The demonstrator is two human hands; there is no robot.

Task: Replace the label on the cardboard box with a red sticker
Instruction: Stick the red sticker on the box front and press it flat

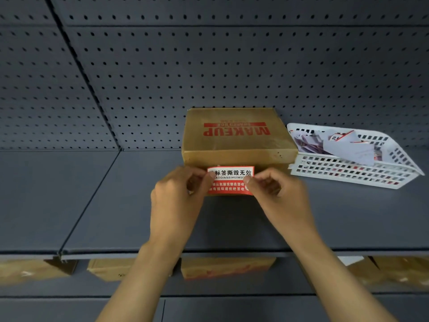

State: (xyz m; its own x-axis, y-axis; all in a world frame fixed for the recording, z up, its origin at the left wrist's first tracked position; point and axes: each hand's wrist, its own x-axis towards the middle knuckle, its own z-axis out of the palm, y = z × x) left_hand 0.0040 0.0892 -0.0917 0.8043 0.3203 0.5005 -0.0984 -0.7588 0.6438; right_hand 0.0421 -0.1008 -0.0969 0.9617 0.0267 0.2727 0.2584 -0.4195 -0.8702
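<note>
Your fingers (210, 176) pinch the two side edges of the red sticker (230, 181), left hand (178, 196) on its left end and right hand (276, 194) on its right, both forearms reaching up and in from below. You look to be at the placing step: the sticker is stretched flat against the near face of the MAKEUP cardboard box (236, 140) on the grey shelf (116, 201). Next, press it down evenly before letting go; the white basket (352, 169) of scraps sits just right of the box.

Two bare forearms, no sleeves, watch, rings or gloves in view; left hand (178, 201) and right hand (281, 201) with short, unpainted nails
</note>
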